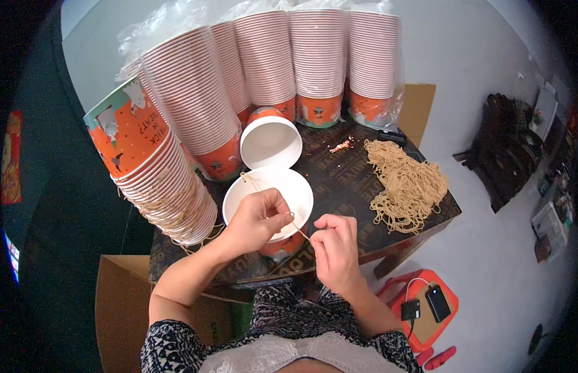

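Note:
Over a paper bucket [300, 189] with a white inside and an orange printed outside, my left hand [259, 217] pinches a thin tan cord [300, 234]. My right hand [336, 253], fingers curled, grips the same cord just right of the bucket, and a short length runs between the hands. A bit of tan cord also shows at the bucket's upper left rim. Behind it, another paper bucket [270, 144] lies tipped with its white mouth toward me. To the left leans a nested stack of buckets [168, 196] with tan cords hanging along their rims.
Tall plastic-wrapped bucket stacks [264, 59] line the back of the dark printed table [338, 186]. A heap of tan cords [407, 186] lies at the right, near small orange-white scraps [341, 146]. An orange stool [447, 292] holds a phone [437, 303]; a cardboard box [124, 304] stands lower left.

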Demonstrator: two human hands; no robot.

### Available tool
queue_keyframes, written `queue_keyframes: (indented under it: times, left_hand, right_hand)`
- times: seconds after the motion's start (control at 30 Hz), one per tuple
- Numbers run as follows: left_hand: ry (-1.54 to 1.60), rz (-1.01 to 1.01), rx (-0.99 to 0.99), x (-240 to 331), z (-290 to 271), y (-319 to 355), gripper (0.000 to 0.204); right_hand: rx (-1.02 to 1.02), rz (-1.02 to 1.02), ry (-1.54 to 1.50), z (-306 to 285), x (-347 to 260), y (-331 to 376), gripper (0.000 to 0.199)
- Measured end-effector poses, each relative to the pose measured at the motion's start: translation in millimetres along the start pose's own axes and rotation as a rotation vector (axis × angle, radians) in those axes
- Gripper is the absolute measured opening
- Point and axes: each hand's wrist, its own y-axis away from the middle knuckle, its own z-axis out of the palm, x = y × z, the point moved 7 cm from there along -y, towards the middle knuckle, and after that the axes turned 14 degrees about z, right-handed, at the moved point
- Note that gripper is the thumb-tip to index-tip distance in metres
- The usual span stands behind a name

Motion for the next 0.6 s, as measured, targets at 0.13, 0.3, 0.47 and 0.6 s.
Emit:
queue_keyframes:
  times: [0.13, 0.3, 0.47, 0.6]
  left_hand:
    - [-0.078, 0.213, -0.004, 22.5, -0.8, 0.6, 0.009]
    - [-0.128, 0.336, 0.026, 43.7, -2.6, 6.0, 0.009]
    - [-0.203, 0.310, 0.054, 41.1, 0.0, 17.7, 0.011]
    - [-0.342, 0.441, 0.100, 37.2, 0.2, 26.7, 0.014]
  right_hand:
    - [-0.042, 0.054, -0.235, 2.2, 2.6, -12.8, 0.011]
    - [-0.236, 0.260, -0.604, 22.4, 18.7, -14.2, 0.007]
    - [-0.156, 0.184, -0.588, 25.9, 14.6, -13.8, 0.010]
    - [-0.005, 0.041, -0.435, 17.9, -0.4, -13.3, 0.013]
